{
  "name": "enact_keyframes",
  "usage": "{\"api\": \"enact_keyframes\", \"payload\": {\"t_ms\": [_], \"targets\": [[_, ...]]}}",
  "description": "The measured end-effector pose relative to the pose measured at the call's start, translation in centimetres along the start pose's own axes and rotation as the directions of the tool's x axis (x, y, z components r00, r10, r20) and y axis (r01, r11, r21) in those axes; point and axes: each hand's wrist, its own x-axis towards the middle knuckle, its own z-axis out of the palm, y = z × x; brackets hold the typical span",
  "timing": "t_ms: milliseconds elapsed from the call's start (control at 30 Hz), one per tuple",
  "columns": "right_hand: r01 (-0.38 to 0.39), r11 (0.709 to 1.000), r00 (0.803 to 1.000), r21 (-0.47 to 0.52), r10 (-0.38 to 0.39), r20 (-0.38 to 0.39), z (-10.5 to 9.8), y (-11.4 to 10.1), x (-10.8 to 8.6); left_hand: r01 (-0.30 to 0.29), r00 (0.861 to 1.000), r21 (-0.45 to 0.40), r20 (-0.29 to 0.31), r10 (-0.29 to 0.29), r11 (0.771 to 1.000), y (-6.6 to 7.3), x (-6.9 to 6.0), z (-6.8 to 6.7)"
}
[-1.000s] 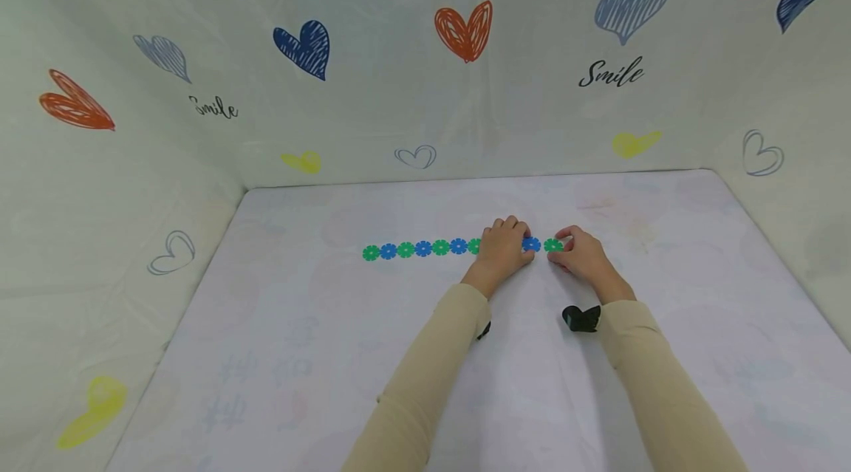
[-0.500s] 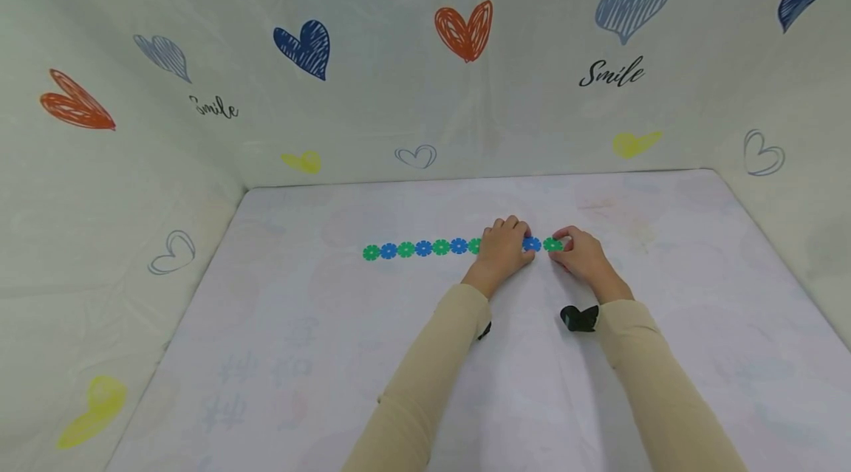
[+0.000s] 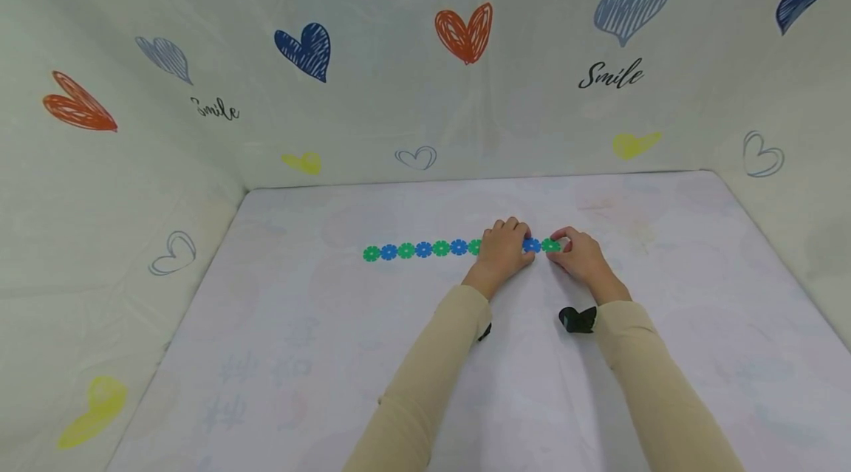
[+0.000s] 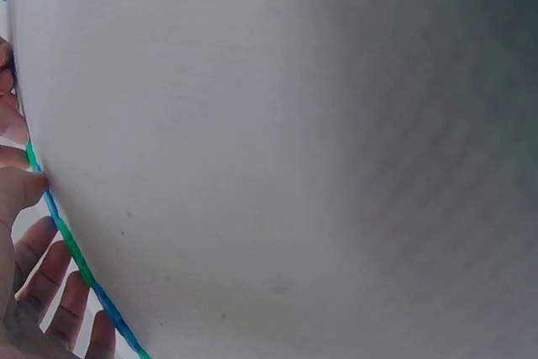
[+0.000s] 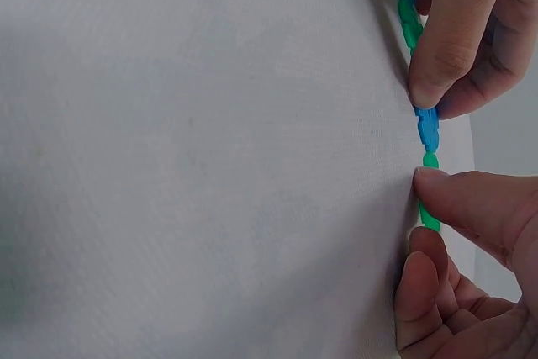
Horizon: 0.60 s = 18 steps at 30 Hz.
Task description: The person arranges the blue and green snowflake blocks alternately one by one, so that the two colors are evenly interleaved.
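A row of flower-shaped plastic discs, green and blue by turns, lies across the table. Near the row's right end my left hand covers part of it and pinches a blue flower disc between thumb and index finger. My right hand pinches a green flower disc by its right side. In the right wrist view the green disc stands edge-on against the end of the blue disc. Whether their slots are interlocked I cannot tell.
The white table spreads around the row. Behind it rises a pale cloth wall printed with hearts and words. A dark wrist-camera piece juts from the right sleeve.
My right hand has moved slightly left with the green disc, closing the gap to the blue disc. The left hand has stayed in place on the row.
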Motion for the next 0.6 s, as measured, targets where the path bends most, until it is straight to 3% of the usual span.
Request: {"api": "enact_keyframes", "payload": {"t_ms": [600], "targets": [[-0.01,1.0,1.0,-0.004,0.01,0.0,-0.11,-0.29,-0.14,-0.011,1.0,-0.01,0.003,0.011,1.0,-0.01,-0.13,-0.36]]}}
